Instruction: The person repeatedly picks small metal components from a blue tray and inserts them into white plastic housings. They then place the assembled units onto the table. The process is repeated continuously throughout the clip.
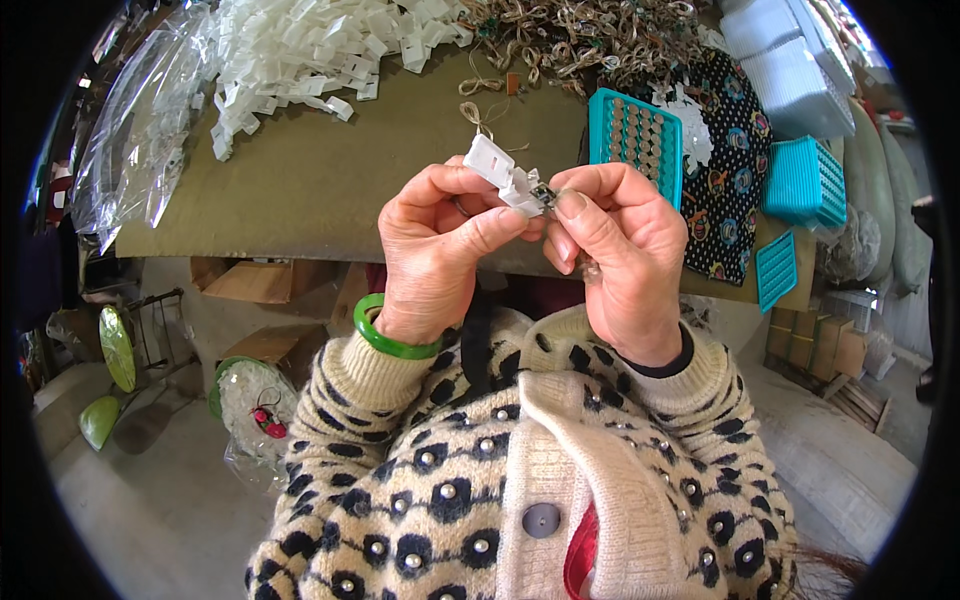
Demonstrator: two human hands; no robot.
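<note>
"Progress on that piece?"

"Midway, I'd judge. My left hand (435, 235) pinches a flat white plastic tag (488, 160) at centre, over the near edge of the olive-green desk (300, 205). At its four o'clock, my right hand (622, 250) pinches a small, dark, shiny piece (543, 196). Whether they're joined I can't tell; my hands hide it."

"What's left?"

"Plenty, seemingly: a heap of loose white plastic tags (320, 60) at eleven o'clock, a tangled heap of beige cord loops (600, 40) at one."

"Anything in the way?"

"A turquoise plastic tray (597, 130) holding round brown pieces (645, 140) crowds my right hand at two o'clock, beside a black patterned cloth (735, 215). Crumpled clear plastic sheeting (150, 120) lies at ten."
</note>
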